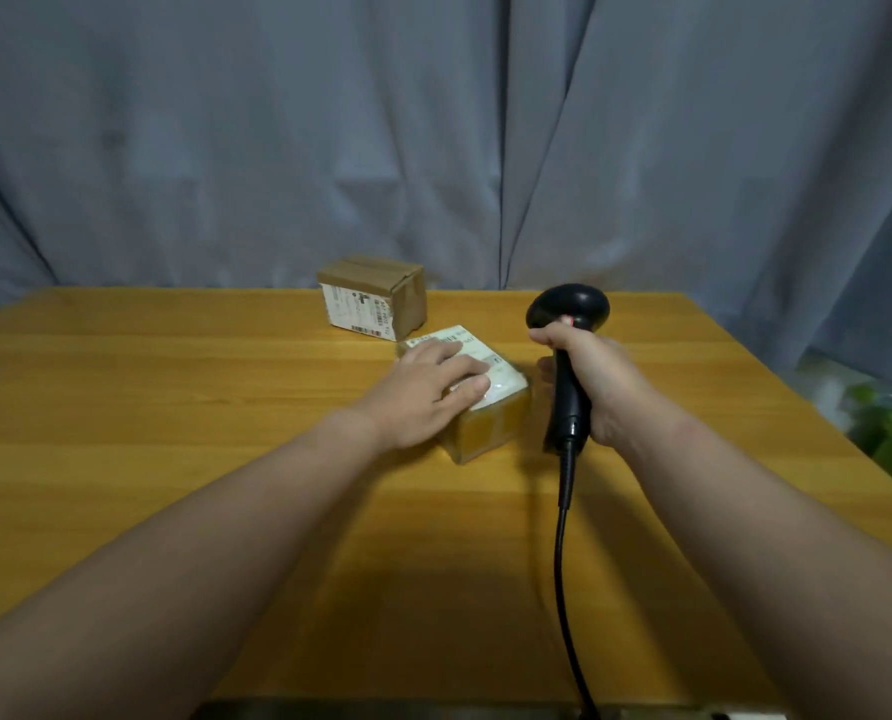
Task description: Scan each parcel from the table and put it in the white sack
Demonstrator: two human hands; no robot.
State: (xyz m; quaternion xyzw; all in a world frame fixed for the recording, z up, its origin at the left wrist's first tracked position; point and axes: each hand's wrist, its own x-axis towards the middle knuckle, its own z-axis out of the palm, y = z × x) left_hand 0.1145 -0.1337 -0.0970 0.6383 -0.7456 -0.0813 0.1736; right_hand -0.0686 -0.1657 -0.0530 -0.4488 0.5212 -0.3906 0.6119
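Cable (563,543) trails from the barcode scanner (567,379) gripped in the right hand (607,387). The left hand (423,394) lies flat-fingered on the taped parcel (490,428) on the table (174,407), and its fingers may block the label (485,356) from scanning. A cardboard box (376,298) waits beyond; the sack is unseen.

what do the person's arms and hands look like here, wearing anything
Both forearms are bare as far as the lower edge of the frame, with no sleeves in view. The left hand and the right hand wear no gloves. No watch, bracelet or ring shows on the wrists or on the fingers that can be seen.
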